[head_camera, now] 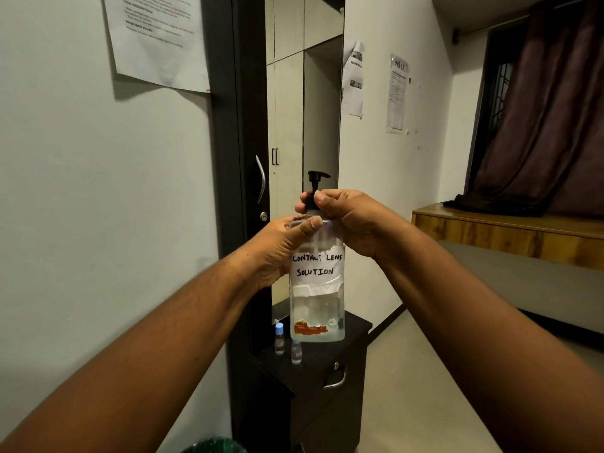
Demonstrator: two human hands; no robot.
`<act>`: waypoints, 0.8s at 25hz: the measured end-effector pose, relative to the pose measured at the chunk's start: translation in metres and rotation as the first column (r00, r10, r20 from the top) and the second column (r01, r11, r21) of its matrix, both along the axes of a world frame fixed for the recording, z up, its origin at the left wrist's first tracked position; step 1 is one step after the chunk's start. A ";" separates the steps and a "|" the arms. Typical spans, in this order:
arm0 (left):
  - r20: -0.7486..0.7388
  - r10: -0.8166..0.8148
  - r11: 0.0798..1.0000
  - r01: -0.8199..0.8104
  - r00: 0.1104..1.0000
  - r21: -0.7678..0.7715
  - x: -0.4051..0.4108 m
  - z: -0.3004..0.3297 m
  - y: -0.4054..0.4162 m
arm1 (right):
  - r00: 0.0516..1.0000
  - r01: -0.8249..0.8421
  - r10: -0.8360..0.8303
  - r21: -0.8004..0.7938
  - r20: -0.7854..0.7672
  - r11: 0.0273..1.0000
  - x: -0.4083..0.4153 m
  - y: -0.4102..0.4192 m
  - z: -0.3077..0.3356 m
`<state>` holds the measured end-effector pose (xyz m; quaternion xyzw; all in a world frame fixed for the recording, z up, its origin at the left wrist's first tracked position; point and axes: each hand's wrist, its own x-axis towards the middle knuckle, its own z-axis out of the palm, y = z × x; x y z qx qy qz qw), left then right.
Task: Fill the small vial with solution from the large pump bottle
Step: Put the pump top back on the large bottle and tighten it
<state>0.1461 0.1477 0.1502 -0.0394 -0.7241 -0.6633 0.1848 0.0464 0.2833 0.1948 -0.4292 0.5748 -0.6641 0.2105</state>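
Observation:
A large clear pump bottle with a handwritten label "CONTACT LENS SOLUTION" is held up in the air in front of me. My left hand grips its upper body from the left. My right hand is closed around the black collar under the black pump head. Two small clear vials stand on the dark cabinet below the bottle: one with a blue cap, and one whose top is hidden behind the bottle's base.
The dark cabinet has a drawer with a metal handle and stands under a tall mirror. A green bin sits at the bottom edge. A bed with a wooden headboard lies to the right. Papers hang on the walls.

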 end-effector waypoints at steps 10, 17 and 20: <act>-0.054 0.224 0.964 -0.229 0.973 -0.134 -0.027 -0.021 0.001 | 0.919 0.325 -0.325 -0.038 -0.224 0.945 -0.011 -0.011 -0.023; 0.006 0.271 0.869 -0.243 0.962 -0.431 -0.095 -0.061 -0.030 | 0.887 0.438 -0.434 -0.013 -0.155 0.899 -0.069 -0.034 -0.087; 0.010 0.297 0.819 -0.250 0.955 -0.516 -0.135 -0.090 -0.047 | 0.860 0.500 -0.495 0.011 -0.124 0.866 -0.100 -0.055 -0.123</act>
